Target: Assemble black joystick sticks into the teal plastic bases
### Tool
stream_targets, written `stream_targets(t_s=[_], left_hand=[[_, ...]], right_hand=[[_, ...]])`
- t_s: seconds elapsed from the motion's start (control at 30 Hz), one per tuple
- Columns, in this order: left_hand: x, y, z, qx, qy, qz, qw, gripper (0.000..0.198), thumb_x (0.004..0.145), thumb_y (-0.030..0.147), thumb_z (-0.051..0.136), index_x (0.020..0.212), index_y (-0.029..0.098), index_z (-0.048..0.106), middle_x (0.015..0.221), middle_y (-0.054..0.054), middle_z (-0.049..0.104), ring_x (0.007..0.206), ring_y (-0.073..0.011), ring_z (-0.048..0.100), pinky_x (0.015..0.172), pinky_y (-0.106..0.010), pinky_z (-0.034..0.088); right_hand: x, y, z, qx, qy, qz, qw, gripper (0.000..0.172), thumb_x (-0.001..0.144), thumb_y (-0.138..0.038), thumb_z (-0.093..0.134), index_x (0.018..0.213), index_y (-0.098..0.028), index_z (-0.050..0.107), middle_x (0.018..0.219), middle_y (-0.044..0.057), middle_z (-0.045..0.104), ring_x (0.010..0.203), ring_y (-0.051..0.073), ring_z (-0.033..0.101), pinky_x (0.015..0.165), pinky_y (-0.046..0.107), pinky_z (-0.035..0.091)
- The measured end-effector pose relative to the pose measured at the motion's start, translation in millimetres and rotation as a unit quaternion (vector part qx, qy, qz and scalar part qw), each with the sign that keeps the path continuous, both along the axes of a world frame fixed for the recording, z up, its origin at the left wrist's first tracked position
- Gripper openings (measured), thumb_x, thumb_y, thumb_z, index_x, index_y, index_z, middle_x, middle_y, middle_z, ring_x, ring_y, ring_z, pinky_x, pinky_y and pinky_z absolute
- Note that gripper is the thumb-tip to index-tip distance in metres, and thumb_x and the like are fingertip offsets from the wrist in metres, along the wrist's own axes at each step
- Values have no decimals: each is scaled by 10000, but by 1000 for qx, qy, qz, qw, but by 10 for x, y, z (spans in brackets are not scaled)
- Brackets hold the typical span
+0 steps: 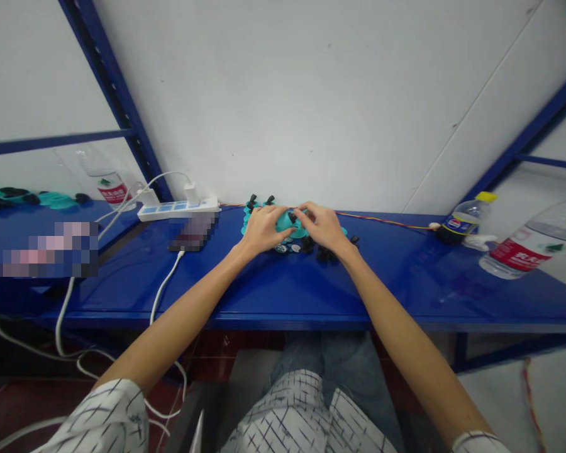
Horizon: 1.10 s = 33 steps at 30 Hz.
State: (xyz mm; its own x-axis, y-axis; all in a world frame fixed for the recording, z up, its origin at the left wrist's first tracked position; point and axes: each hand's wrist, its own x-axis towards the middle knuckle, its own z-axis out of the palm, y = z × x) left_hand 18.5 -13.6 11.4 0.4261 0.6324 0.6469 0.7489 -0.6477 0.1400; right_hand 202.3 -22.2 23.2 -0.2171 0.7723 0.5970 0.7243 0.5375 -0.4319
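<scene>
Both hands meet over the far side of the blue table, close to the wall. My left hand is curled round a rounded teal plastic part, thumb along its near side. Against that part my right hand pinches a small black piece; the fingers partly cover it. Around and beneath the hands lie more teal parts and several black pieces. Small round labels or discs show just below the hands. Their exact kind is too small to make out.
At left are a white power strip, a phone on a white charging cable, and a water bottle. A cola bottle and a large water bottle stand at right. A thin coloured wire runs along the wall.
</scene>
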Motion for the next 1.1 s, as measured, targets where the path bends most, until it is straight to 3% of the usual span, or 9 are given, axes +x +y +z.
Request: stream_targets(t_s=[0.13, 0.23, 0.4, 0.57, 0.73, 0.93, 1.1], left_hand=[[-1, 5, -15, 9, -15, -12, 1000, 486, 826, 407, 666, 1230, 140, 626, 1093, -131, 720, 1011, -268, 671, 886, -365, 491], [-5, 24, -34, 12, -32, -33, 999, 466, 833, 408, 653, 1213, 139, 632, 1101, -133, 720, 1003, -270, 678, 882, -367, 510], [3, 36, -65, 21, -44, -61, 997, 491, 832, 420, 660, 1220, 120, 623, 1168, -154, 700, 1054, -283, 669, 931, -391, 512], [3, 47, -84, 7, -46, -77, 996, 456, 814, 398, 684, 1195, 153, 629, 1170, -140, 701, 1076, -278, 662, 942, -405, 518], [9, 47, -92, 14, -52, -103, 993, 445, 813, 349, 687, 1200, 138, 626, 1203, -157, 682, 1109, -274, 646, 967, -402, 509], [3, 26, -66, -2, -30, -56, 998, 469, 817, 401, 675, 1209, 148, 625, 1164, -144, 694, 1052, -274, 664, 928, -393, 519], [-31, 14, -17, 2, -24, -30, 999, 484, 831, 410, 659, 1230, 139, 622, 1130, -129, 714, 1039, -277, 666, 918, -384, 506]], right_hand=[[26, 16, 5, 0, 23, 54, 998, 220, 913, -305, 499, 1024, -190, 650, 854, 44, 709, 749, 173, 621, 717, 278, 443], [33, 16, 19, -22, 54, 75, 995, 276, 909, -355, 513, 1088, -183, 632, 964, 65, 709, 770, 165, 624, 728, 277, 460], [43, 21, 25, -45, 33, 45, 997, 340, 930, -439, 474, 934, -173, 686, 691, 19, 646, 600, 137, 529, 609, 252, 403], [51, 51, -2, -41, 70, 68, 994, 301, 878, -371, 553, 1085, -173, 642, 865, 38, 686, 663, 134, 558, 643, 252, 429], [45, 72, -19, -39, 56, 46, 997, 273, 889, -402, 536, 919, -168, 674, 703, 19, 643, 594, 137, 523, 595, 258, 401], [73, 50, 40, 45, 34, 56, 997, 174, 836, -220, 527, 924, -168, 669, 829, 49, 670, 701, 154, 565, 695, 278, 433], [188, 21, 108, 1, 50, 40, 998, 198, 793, -300, 617, 901, -156, 700, 666, 3, 614, 595, 129, 525, 607, 254, 400]])
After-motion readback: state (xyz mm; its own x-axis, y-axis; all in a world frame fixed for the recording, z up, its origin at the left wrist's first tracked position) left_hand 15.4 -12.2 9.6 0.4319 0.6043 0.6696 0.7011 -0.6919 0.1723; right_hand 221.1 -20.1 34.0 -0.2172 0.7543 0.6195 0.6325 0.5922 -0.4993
